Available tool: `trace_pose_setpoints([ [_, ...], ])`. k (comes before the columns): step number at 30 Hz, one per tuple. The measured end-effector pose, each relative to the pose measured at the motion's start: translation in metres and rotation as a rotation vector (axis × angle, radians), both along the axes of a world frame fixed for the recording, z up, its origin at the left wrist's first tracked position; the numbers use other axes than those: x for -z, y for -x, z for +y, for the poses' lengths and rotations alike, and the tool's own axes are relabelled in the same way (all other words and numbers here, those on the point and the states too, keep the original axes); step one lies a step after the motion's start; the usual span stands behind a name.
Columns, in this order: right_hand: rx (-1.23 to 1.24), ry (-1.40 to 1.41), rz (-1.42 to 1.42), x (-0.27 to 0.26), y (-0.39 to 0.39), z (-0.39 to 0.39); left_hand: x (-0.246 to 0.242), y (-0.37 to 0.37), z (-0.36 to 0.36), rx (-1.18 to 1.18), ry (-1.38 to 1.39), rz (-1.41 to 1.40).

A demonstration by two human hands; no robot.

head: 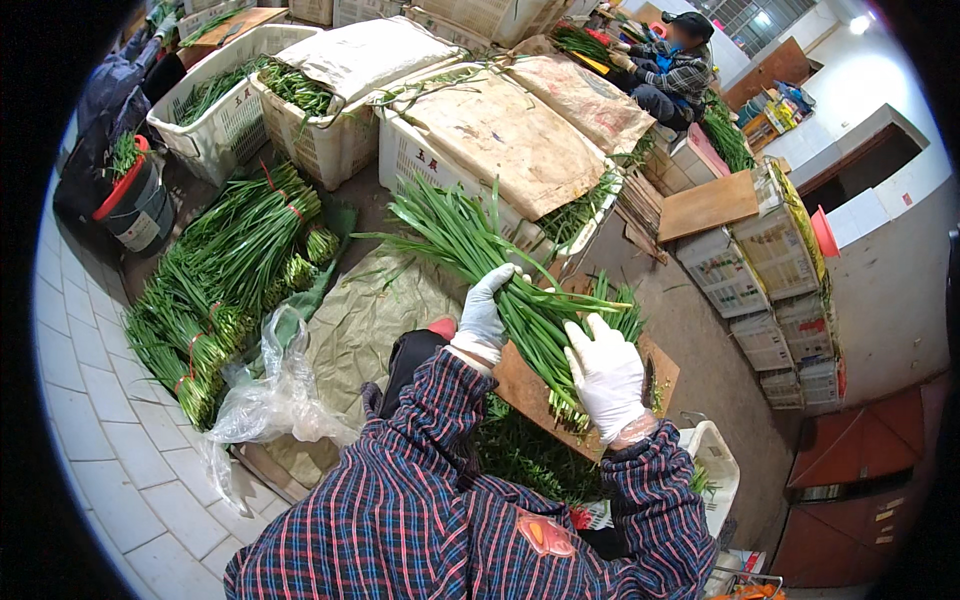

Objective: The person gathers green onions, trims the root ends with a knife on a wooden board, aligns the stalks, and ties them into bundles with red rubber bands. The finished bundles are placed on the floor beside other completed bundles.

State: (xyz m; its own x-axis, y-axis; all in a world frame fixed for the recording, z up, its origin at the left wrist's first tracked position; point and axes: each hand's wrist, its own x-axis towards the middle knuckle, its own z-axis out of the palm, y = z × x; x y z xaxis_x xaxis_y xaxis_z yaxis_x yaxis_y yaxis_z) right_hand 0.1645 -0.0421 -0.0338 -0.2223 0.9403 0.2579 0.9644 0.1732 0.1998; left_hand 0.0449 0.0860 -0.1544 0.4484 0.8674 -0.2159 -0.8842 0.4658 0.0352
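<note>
In the middle of the head view is a bunch of green garlic chives (517, 307), its leaves pointing up and left and its pale cut ends low over a wooden board (525, 382). My left hand (486, 311), in a whitish glove, is closed around the leafy middle. Also gloved, my right hand (606, 371) lies with spread fingers against the right side of the stems, near the pale ends. More chives (621, 311) rest on the board beyond my right hand. Tied bundles of chives (232, 262) with red bands are piled on the left.
White plastic crates (450, 176) stand across the front, some covered with sacks (510, 139). A clear plastic bag (281, 401) lies on the left by a tarp (367, 322). A bucket (139, 214) is at far left. A co-worker (671, 71) sits at the upper right.
</note>
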Motion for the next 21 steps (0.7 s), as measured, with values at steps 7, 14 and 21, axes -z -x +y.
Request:
trace_pose_setpoints([
  [7, -0.081, -0.205, 0.174, 0.006, 0.028, 0.018, -0.014, -0.009, -0.009, -0.035, -0.008, 0.194],
  [14, 0.076, -0.025, 0.691, 0.012, 0.029, 0.015, -0.027, -0.011, -0.016, -0.050, -0.124, 0.245],
  [21, -0.306, 0.277, 1.241, -0.019, 0.034, -0.036, -0.012, -0.013, -0.008, 0.020, -0.061, 0.200],
])
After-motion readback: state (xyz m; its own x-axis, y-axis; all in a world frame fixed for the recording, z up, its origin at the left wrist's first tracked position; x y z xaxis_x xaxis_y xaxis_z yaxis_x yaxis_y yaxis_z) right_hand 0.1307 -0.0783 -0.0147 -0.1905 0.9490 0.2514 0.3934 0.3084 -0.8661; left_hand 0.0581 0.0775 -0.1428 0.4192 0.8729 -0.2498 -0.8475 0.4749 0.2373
